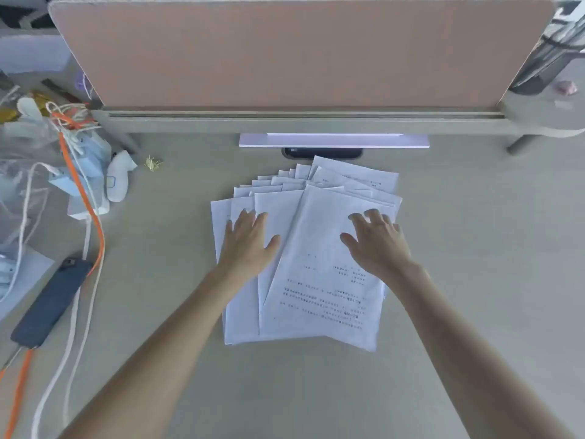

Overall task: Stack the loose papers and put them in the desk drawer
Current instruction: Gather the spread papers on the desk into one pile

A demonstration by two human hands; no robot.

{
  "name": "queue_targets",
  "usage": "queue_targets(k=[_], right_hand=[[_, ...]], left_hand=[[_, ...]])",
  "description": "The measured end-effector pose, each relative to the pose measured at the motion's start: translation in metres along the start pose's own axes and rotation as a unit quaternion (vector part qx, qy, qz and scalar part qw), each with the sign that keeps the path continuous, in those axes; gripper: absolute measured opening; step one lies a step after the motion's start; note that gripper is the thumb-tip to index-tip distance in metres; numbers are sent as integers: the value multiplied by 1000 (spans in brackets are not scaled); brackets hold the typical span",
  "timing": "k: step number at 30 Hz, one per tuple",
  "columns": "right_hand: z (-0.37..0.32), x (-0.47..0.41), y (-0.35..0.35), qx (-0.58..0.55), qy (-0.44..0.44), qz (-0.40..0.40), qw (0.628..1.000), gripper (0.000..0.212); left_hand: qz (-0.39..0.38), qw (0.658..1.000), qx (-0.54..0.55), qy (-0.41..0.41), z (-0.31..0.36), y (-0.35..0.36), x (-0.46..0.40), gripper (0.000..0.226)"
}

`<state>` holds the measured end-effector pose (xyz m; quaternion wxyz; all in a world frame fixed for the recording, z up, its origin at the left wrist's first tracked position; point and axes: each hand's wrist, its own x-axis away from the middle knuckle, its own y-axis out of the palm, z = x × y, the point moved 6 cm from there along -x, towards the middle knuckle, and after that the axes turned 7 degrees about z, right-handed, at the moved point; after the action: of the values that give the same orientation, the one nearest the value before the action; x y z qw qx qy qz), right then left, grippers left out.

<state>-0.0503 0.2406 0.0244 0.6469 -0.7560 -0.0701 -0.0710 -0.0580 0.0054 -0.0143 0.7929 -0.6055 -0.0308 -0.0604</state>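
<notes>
Several white printed papers (319,280) lie fanned out and overlapping on the middle of the beige desk (474,248). My left hand (248,240) rests flat on the left sheets with its fingers spread. My right hand (376,240) lies flat on the right part of the top sheet, fingers apart. Neither hand grips a sheet. No drawer is in view.
A pink divider panel (300,52) stands along the desk's back edge. A white slab (334,141) and a dark device (321,152) sit just behind the papers. At the left lie a dark phone (50,302), orange and white cords (95,236), plastic bags and small boxes.
</notes>
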Motion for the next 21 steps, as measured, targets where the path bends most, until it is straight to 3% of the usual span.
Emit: queue_targets(k=[8,15,21], right_hand=[[15,-15,68,-9,-9,90,996,50],[27,-2,82,-19,49,189,981,52],[39,4,96,-26,105,173,979,62]], left_hand=[[168,986,1,18,-21,40,-15,47],[159,984,-14,-76,-55,50,1,58],[148,986,4,-72,-60,56,22,69]])
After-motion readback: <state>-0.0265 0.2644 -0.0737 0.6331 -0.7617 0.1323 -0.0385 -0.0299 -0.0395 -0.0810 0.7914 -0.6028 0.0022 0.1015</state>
